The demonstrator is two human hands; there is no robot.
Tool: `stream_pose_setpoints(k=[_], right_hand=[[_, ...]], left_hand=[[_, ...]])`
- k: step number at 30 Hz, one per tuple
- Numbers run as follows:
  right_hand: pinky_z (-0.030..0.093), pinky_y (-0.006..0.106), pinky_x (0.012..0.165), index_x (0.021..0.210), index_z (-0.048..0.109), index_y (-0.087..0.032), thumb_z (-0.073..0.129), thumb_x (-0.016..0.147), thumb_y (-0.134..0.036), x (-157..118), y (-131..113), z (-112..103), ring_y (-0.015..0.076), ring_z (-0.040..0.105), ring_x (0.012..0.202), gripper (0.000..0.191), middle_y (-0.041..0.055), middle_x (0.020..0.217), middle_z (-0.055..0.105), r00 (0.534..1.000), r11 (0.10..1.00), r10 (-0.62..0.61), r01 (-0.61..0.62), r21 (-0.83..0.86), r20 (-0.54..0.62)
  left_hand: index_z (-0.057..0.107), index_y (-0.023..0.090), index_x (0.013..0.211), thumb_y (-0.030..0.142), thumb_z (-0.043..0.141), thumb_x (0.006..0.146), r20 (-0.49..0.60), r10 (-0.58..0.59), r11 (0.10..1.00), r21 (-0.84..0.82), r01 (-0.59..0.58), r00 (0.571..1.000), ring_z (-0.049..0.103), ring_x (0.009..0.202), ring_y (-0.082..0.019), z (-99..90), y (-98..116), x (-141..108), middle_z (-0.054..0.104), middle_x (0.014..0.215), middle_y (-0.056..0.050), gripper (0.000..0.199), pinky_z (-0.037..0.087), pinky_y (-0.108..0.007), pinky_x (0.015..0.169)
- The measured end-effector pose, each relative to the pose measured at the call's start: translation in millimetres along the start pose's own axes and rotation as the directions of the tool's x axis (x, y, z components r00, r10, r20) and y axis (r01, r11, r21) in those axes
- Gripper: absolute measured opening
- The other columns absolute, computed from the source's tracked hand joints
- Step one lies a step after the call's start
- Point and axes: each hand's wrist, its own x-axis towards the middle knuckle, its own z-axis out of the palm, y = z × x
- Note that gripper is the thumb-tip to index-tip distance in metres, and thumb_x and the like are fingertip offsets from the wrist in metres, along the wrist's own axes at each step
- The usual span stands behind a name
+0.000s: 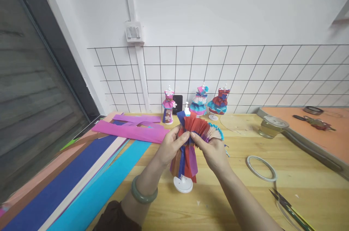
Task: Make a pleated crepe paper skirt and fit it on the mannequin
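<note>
A small white dress form on a round white base (183, 184) stands upright in front of me, wrapped in a crepe paper dress (188, 160) of red, blue, brown and purple strips. Pleated red paper (195, 124) fans out at its top, with a beige ruffle (215, 133) edged in turquoise at the right. My left hand (172, 144) pinches the paper at the waist from the left, thumb on the front. From the right, my right hand (211, 148) pinches the same gathered spot, the thumb tips almost touching. The other fingers are partly hidden behind the paper.
Long crepe strips, such as a turquoise one (109, 183) and a pink one (131, 132), cover the left side. Three dressed forms (168, 105) and a black phone (177, 104) stand near the wall. At right are a tape roll (261, 168), scissors (290, 207) and a clear container (272, 126).
</note>
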Motion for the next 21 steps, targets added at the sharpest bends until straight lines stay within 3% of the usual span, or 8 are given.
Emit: stream_pose_setpoints(k=[6, 11, 21], right_hand=[[0.047, 0.033, 0.061, 0.079, 0.063, -0.020, 0.064, 0.068, -0.034, 2.8, 3.7, -1.3, 0.0200, 0.057, 0.068, 0.017, 0.0022, 0.064, 0.062, 0.997, 0.984, 0.083, -0.083, 0.159, 0.006], [0.048, 0.031, 0.060, 0.094, 0.061, -0.019, 0.063, 0.071, -0.032, 3.6, 5.4, -2.6, 0.0168, 0.057, 0.064, 0.027, 0.0042, 0.078, 0.065, 0.991, 0.961, 0.119, -0.132, 0.243, 0.065], [0.046, 0.036, 0.079, 0.097, 0.060, -0.020, 0.058, 0.076, -0.023, 2.4, -2.6, -3.2, 0.0205, 0.059, 0.084, 0.021, 0.0056, 0.096, 0.064, 0.981, 0.924, 0.085, -0.142, 0.354, 0.172]], left_hand=[[0.055, 0.015, 0.111, 0.026, 0.045, 0.082, -0.028, -0.036, 0.994, -0.106, 0.033, 0.999, 0.053, 0.099, -0.021, -3.9, 0.4, 0.1, 0.061, 0.105, -0.007, 0.032, 0.041, -0.032, 0.084], [0.054, 0.015, 0.112, 0.021, 0.046, 0.081, -0.001, -0.035, 0.997, -0.071, 0.035, 0.999, 0.055, 0.095, -0.020, -6.7, 0.2, 1.1, 0.062, 0.102, -0.007, 0.033, 0.041, -0.031, 0.082], [0.055, 0.018, 0.110, 0.021, 0.045, 0.082, -0.055, 0.020, 1.000, 0.015, -0.019, 0.998, 0.052, 0.096, -0.019, -10.2, 2.5, 2.3, 0.060, 0.102, -0.005, 0.029, 0.038, -0.030, 0.084]])
